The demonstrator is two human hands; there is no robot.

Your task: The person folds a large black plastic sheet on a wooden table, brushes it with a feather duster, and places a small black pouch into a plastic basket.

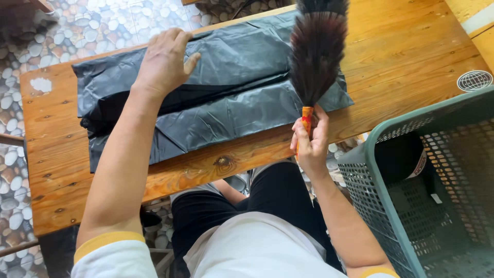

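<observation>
A black plastic bag (226, 98) lies spread flat across the wooden table (401, 56). My left hand (163, 62) rests palm down on the bag's far left part, fingers together. My right hand (310, 141) grips the orange handle of a feather duster (316, 51) near the table's front edge. The duster's dark brown feathers point away from me and overlap the bag's right end.
A green perforated plastic basket (381, 180) stands at my right, below the table's edge, with a dark item inside. The floor (87, 25) is pebble-patterned tile. My legs in black trousers are under the table. A round white mark (474, 80) sits on the table's right edge.
</observation>
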